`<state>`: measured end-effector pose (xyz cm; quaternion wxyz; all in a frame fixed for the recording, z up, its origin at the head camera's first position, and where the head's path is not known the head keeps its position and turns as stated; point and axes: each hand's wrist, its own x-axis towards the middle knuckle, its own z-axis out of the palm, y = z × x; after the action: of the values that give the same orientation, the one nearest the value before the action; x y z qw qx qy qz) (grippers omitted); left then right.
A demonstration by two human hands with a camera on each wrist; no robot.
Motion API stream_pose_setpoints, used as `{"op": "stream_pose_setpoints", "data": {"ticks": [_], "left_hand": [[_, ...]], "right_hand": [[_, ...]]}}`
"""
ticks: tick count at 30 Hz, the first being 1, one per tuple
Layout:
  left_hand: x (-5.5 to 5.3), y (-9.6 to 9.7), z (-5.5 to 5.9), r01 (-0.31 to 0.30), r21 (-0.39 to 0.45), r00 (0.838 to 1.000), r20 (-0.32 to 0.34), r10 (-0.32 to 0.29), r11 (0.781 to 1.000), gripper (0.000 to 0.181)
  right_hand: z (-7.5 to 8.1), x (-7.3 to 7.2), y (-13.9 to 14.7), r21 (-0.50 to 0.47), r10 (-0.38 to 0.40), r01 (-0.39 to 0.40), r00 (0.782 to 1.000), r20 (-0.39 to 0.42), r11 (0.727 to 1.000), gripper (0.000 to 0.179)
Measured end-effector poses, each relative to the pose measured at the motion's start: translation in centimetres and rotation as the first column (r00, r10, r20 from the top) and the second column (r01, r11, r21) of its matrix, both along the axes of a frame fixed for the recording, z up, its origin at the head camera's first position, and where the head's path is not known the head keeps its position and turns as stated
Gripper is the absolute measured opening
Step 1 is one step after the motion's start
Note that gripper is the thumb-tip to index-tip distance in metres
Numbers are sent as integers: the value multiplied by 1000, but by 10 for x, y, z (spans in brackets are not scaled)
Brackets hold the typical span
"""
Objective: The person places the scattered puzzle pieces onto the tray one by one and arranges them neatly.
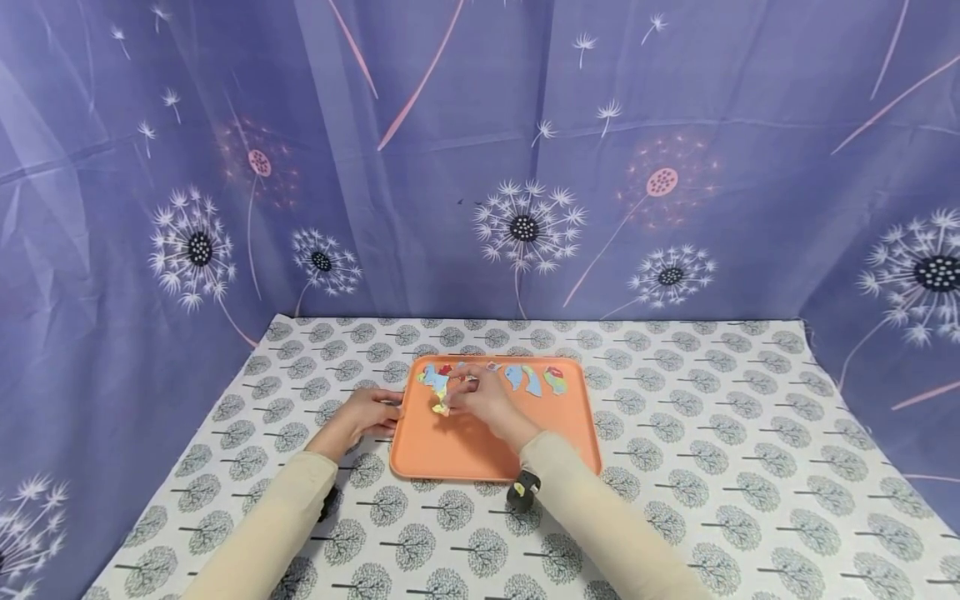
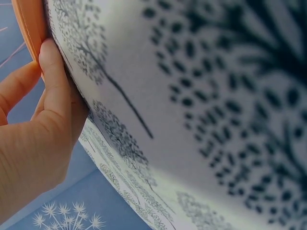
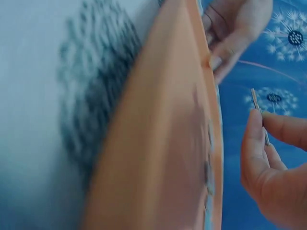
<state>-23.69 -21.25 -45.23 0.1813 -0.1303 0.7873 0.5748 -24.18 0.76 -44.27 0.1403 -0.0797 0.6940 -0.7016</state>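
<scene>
My left hand (image 1: 369,412) is at the left edge of an orange tray (image 1: 480,458). In the left wrist view its thumb and a finger meet at the tray's rim and pinch it. Over the left part of the tray, my right hand (image 1: 483,400) pinches a thin flat cutout piece (image 1: 441,409), partly yellow. That piece shows nearly edge-on in the right wrist view, raised off the tray; its shape is mostly hidden by the fingers. Just beyond the right hand lies a blue cutout piece (image 1: 434,378) with yellow and red bits by it.
Along the tray's far side lie more flat pieces: a light blue one (image 1: 513,376), a curved blue one (image 1: 532,382), and a yellow-green one with red (image 1: 555,382). Beneath is a tree-print tablecloth (image 1: 697,467). A purple dandelion-print curtain (image 1: 450,208) hangs behind and at the sides.
</scene>
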Motion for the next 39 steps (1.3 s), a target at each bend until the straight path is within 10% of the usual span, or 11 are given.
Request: {"op": "stream_pose_setpoints", "data": {"ticks": [14,39], "left_hand": [[0,3,1,-7,-32,1000,9,7,999,43],[2,2,6,12,-47,1000,24,-11,999,42]], "right_hand": [[-15,14,-30,4,-74,74,990,124,997,39],[-12,14,-42,203,-84,67,994,75,977,41]]}}
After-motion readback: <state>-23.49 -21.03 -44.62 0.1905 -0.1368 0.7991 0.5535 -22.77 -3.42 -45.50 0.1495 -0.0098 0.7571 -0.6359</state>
